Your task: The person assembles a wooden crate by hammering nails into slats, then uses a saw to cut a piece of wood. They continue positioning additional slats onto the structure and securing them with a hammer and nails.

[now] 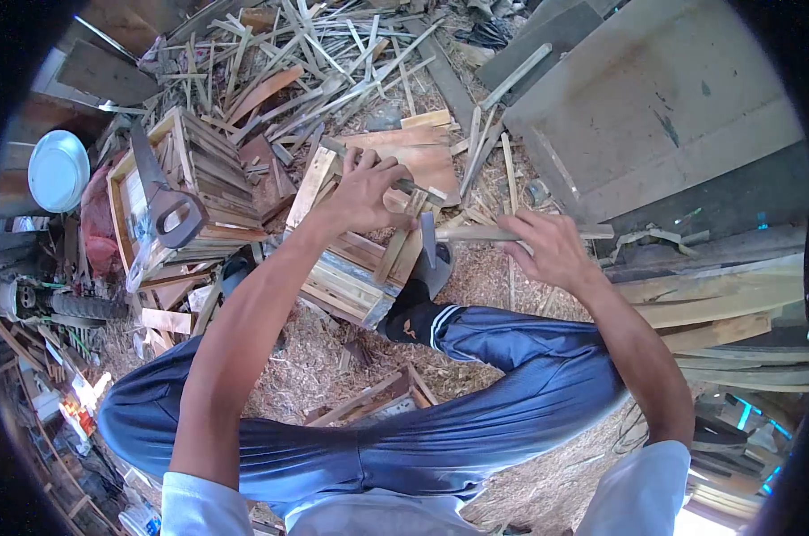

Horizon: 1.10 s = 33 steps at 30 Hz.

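My right hand (549, 250) is closed around the wooden handle of a hammer (429, 239). The hammer's metal head is beside the end of a wooden crate (355, 268) standing between my legs. Over the crate's top, my left hand (368, 192) grips a narrow strip (435, 193), which pokes out on both sides of the fingers. Its material is hard to make out, though the right end looks pale. Short wooden slats (395, 255) lie across the crate under the hammer side.
A handsaw (167, 192) rests on a slatted crate (217, 170) at left, near a white basin (58, 171). Scrap sticks (333, 62) pile up at the back. Large boards (663, 98) and long planks (717, 295) lie right. Wood shavings cover the ground.
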Motion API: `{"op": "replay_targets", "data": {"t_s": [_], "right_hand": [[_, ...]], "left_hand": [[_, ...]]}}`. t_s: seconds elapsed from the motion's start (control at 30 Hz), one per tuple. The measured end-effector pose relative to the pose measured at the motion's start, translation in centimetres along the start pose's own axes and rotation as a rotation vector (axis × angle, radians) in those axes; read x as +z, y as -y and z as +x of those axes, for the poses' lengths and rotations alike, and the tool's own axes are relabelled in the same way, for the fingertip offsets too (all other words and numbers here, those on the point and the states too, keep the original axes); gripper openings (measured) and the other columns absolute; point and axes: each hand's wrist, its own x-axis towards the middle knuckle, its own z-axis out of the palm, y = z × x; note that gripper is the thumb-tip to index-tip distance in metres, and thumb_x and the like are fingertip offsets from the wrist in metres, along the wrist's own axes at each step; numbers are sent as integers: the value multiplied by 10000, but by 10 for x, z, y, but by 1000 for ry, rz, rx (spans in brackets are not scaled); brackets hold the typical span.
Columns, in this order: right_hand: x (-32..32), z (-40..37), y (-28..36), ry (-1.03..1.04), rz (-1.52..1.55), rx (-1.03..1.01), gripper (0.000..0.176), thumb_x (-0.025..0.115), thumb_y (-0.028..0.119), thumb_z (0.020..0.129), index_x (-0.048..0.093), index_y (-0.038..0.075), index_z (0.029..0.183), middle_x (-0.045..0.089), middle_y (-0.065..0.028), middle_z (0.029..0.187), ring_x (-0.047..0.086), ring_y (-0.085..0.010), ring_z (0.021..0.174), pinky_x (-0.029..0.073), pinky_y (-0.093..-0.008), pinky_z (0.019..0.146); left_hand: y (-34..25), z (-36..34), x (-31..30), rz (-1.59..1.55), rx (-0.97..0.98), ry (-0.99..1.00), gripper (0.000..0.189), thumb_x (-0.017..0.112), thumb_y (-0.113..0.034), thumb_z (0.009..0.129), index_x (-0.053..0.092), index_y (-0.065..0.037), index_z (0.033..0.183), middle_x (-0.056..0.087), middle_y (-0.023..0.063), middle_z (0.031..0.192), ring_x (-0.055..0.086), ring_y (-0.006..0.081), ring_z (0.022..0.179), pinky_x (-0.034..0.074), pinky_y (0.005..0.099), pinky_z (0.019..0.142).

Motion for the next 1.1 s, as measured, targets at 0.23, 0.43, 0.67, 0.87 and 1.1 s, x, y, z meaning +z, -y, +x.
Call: {"op": "replay_targets", "data": {"t_s": [0.23,0.43,0.67,0.87,1.1], "right_hand": [[5,8,-3,-48,-14,-49,293,707,189,785,615,95,1047,574,-81,836,623,-288,754,501,-390,613],[2,6,-6,-6,-59,-22,259,709,179,776,615,116,1009,580,-62,822,631,-267,743,501,-396,595],[6,12,-7,-37,-68,-91,264,707,179,772,623,131,1018,571,-44,789,631,-253,715,502,-392,563],[1,17,1,-21,-80,-137,277,714,188,761,638,133,1021,581,-39,769,637,-245,720,512,-385,571],[-6,18,8,-6,-59,-164,269,714,202,758,644,141,1011,599,-39,753,647,-235,720,523,-382,568]], "left_hand": [[0,-3,-6,-6,-15,68,713,790,-526,628,589,-110,1171,554,76,1157,437,323,1179,137,590,1117],[-3,-7,-6,-14,-11,50,699,786,-541,628,602,-108,1145,557,67,1141,438,332,1168,132,593,1114],[0,-13,-5,-9,27,35,698,788,-533,623,598,-106,1142,555,75,1117,437,331,1165,165,583,1091],[1,-13,-5,-1,28,27,679,797,-471,620,587,-103,1151,555,81,1136,437,327,1164,183,568,1088],[0,-14,-6,-49,24,25,639,778,-443,625,606,-99,1136,578,73,1100,437,337,1147,161,591,1091]]}}
